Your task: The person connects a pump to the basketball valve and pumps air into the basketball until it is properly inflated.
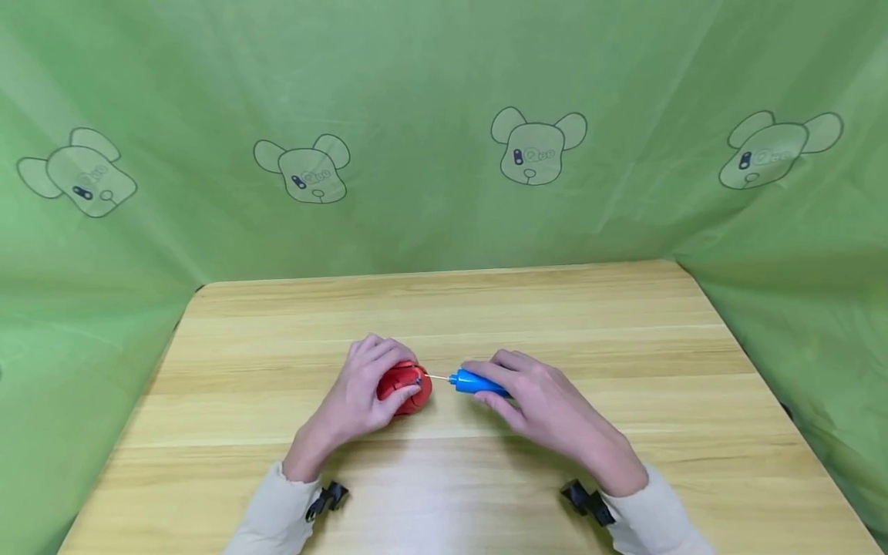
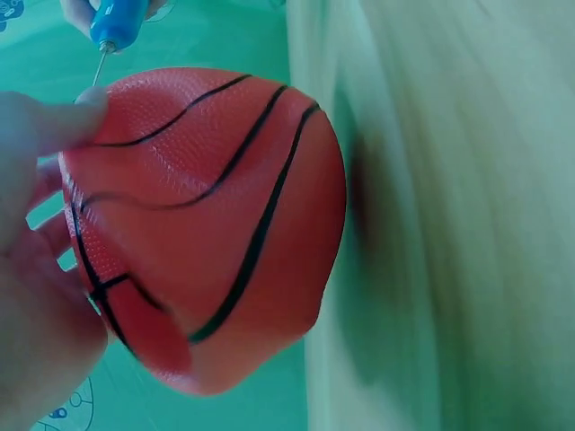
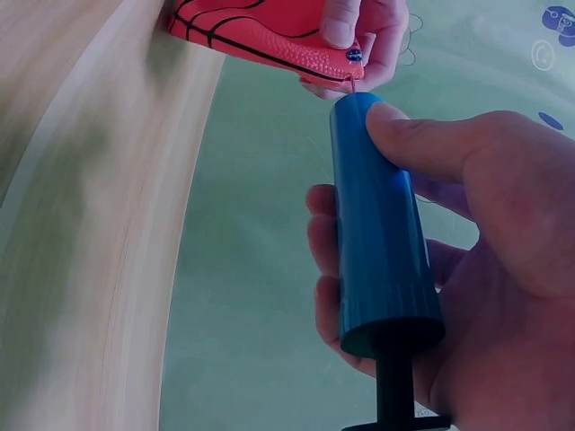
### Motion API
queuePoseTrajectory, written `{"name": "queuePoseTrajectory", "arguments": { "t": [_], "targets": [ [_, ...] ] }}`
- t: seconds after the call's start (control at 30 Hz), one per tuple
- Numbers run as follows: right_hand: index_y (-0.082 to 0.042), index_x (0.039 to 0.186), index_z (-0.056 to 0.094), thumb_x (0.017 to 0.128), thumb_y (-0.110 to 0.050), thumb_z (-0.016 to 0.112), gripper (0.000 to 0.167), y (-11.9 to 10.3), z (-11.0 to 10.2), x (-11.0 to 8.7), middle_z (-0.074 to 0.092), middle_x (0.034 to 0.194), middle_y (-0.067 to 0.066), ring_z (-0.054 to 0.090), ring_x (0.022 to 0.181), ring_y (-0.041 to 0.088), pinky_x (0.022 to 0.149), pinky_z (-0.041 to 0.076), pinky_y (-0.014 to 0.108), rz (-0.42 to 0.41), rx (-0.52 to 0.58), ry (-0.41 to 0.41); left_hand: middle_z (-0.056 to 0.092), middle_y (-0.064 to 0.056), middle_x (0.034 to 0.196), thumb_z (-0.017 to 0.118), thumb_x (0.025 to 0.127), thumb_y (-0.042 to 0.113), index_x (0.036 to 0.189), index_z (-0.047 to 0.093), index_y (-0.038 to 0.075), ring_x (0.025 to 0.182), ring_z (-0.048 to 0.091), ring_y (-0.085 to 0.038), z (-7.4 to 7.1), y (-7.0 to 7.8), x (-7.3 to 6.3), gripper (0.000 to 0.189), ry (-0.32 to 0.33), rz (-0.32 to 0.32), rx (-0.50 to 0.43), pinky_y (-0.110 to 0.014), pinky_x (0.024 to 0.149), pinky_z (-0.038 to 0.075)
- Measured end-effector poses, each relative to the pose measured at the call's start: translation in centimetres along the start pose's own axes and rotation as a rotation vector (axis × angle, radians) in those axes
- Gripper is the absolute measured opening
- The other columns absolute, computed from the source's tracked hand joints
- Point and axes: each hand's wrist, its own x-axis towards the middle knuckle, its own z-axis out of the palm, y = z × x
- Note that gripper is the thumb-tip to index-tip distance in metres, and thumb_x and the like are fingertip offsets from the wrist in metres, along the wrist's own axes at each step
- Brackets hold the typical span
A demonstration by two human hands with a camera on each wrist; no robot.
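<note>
A red toy basketball point(image 2: 225, 171) with black lines, dented and partly collapsed, is gripped by my left hand point(image 1: 364, 385), whose thumb lies near a small dark spot on it. In the left wrist view the ball's dented side faces the camera. My right hand point(image 1: 537, 397) holds a blue hand pump point(image 3: 377, 215), fingers and thumb around its barrel. A thin needle point(image 1: 438, 377) runs from the pump's tip to the ball near that spot. How far the needle goes in cannot be told. The pump's black handle point(image 3: 395, 386) shows at its rear end.
A light wooden table point(image 1: 486, 308) lies under both hands. Green cloth point(image 1: 430, 216) printed with bear heads surrounds it at the back and sides. Black wrist mounts point(image 1: 326, 499) sit by both sleeves.
</note>
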Motion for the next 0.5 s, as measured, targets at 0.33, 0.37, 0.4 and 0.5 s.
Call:
{"name": "queuePoseTrajectory", "arguments": {
  "t": [0.33, 0.37, 0.4, 0.5],
  "targets": [
    [-0.020, 0.134, 0.068, 0.096, -0.029, 0.074, 0.039, -0.03, 0.10, -0.27, 0.064, 0.103, -0.002, 0.054, 0.079, 0.007, 0.067, 0.051, 0.024, 0.026, -0.008, -0.032, 0.065, 0.013, 0.111, 0.081, 0.085, 0.042, 0.116, 0.068, 0.022, 0.103, 0.051, -0.012, 0.52, 0.08, -0.48, 0.039, -0.025, -0.063, -0.062, -0.040, 0.090, 0.041],
    [-0.020, 0.134, 0.068, 0.096, -0.029, 0.074, 0.039, -0.05, 0.07, -0.31, 0.064, 0.103, -0.001, 0.054, 0.079, 0.007, 0.067, 0.051, 0.024, 0.029, -0.008, -0.035, 0.065, 0.012, 0.112, 0.081, 0.086, 0.041, 0.116, 0.068, 0.022, 0.103, 0.051, -0.012, 0.51, 0.14, -0.48, 0.038, -0.028, -0.065, -0.067, -0.040, 0.090, 0.041],
    [-0.020, 0.134, 0.068, 0.096, -0.029, 0.074, 0.039, -0.05, 0.03, -0.34, 0.064, 0.103, -0.001, 0.054, 0.079, 0.007, 0.067, 0.051, 0.024, 0.032, -0.008, -0.038, 0.065, 0.013, 0.112, 0.080, 0.087, 0.041, 0.117, 0.068, 0.022, 0.104, 0.051, -0.012, 0.49, 0.19, -0.46, 0.037, -0.032, -0.067, -0.070, -0.040, 0.091, 0.041],
    [-0.022, 0.134, 0.069, 0.096, -0.028, 0.074, 0.039, -0.03, -0.12, -0.42, 0.064, 0.103, -0.001, 0.054, 0.078, 0.007, 0.067, 0.051, 0.023, 0.030, -0.009, -0.040, 0.065, 0.013, 0.111, 0.077, 0.089, 0.037, 0.115, 0.068, 0.023, 0.104, 0.052, -0.011, 0.43, 0.36, -0.33, 0.031, -0.044, -0.068, -0.076, -0.040, 0.093, 0.042]
  ]
}}
